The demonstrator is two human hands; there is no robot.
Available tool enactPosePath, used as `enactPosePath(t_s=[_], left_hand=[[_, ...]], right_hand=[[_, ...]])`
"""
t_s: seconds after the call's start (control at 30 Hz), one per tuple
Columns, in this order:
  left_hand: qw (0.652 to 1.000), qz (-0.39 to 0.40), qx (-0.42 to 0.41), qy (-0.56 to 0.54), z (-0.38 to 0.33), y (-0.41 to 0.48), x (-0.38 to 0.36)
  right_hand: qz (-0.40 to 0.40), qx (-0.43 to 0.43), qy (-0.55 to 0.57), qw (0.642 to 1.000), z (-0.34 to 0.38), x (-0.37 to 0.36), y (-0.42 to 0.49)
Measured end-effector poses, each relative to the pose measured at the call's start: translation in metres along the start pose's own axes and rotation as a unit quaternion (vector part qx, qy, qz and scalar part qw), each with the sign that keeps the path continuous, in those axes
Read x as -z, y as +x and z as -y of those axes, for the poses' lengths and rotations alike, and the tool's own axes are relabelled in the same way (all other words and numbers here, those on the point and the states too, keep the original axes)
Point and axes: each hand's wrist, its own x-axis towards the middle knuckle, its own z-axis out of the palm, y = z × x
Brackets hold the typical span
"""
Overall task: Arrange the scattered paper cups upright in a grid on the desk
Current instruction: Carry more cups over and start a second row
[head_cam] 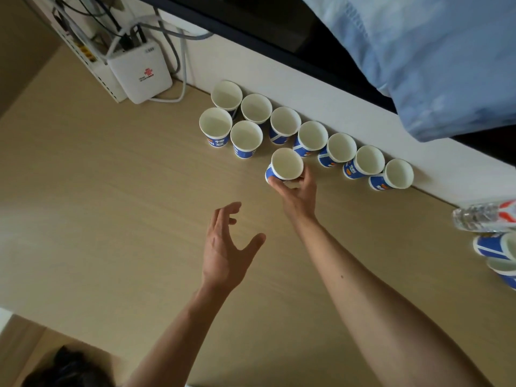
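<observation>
Nine blue-and-white paper cups [246, 135] stand upright in two rows against the white back panel [335, 107]. The right hand [297, 194] grips a tenth cup [287, 164] beside them, the left hand [223, 247] is spread and empty, and unsorted cups [491, 247] lie farther along the panel.

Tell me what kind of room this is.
Probably a bedroom or dorm: light-blue bedding beside the wooden desk, a white router at the back. The right hand holds a paper cup.
</observation>
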Motion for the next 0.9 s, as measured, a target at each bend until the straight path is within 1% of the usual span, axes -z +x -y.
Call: enactPosePath(t_s=[0.13, 0.4, 0.77, 0.9], left_hand=[[1.0, 0.001, 0.015, -0.004, 0.006, -0.007, 0.0], [1.0, -0.003, 0.018, -0.006, 0.011, -0.011, 0.005], [1.0, 0.001, 0.02, -0.014, 0.007, -0.015, 0.01], [1.0, 0.003, 0.014, -0.018, 0.003, -0.021, 0.01]], right_hand=[[-0.01, 0.026, -0.04, 0.999, -0.014, -0.015, 0.024], [-0.04, 0.033, -0.062, 0.997, -0.024, -0.033, 0.041], [-0.032, 0.005, -0.061, 0.998, -0.019, -0.032, 0.044], [-0.027, -0.019, -0.068, 0.997, -0.019, -0.018, 0.024]])
